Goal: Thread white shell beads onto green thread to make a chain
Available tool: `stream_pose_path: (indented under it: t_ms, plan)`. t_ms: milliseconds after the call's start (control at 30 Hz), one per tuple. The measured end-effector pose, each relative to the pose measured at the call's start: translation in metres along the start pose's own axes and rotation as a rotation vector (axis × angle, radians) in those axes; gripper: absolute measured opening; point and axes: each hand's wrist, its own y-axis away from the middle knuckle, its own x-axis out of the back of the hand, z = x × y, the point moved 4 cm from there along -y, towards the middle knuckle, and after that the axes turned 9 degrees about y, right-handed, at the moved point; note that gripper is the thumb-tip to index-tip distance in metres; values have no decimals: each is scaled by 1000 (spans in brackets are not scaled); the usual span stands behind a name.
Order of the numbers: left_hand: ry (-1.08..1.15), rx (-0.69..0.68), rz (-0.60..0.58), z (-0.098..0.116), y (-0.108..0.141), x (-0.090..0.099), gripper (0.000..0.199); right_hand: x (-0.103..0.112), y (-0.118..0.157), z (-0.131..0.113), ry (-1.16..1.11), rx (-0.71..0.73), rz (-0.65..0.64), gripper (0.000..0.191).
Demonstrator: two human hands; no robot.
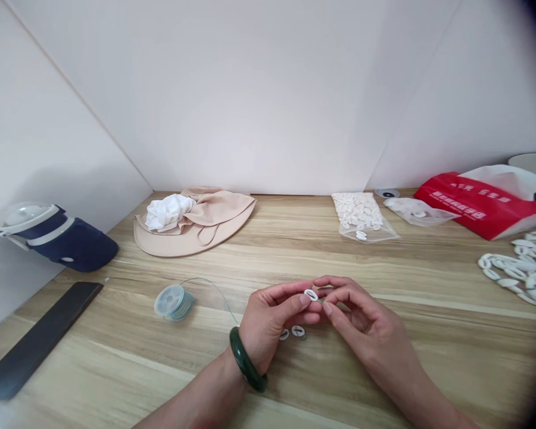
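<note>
Left hand, thumb and fingers closed in a pinch on a smooth white oval shell with a dark lengthwise slit, above the wood-grained tabletop. Right hand, fingertips pinched together beside the shell, apparently on fine blue-green thread, though the strand is barely resolved there. The translucent, round-flanged plastic spool lies left.

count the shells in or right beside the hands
3: one shell in the left hand, a second on the table, a third beside that, partly behind the left hand. More may be hidden.
</note>
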Motion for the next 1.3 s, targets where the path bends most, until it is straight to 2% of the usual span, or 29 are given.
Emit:
stream_pose_path:
  t_ms: [633,967,1300]
  plan:
    - [-116,-27,30,3,2,-2,28,0,-4,7,7,-123,38,16]
    - [-141,-56,2,2,1,0,25,0,-4,2,81,-90,16,17]
    - [-189,-49,21,-1,2,-1,33,-2,-3,0,174,-12,-3,17]
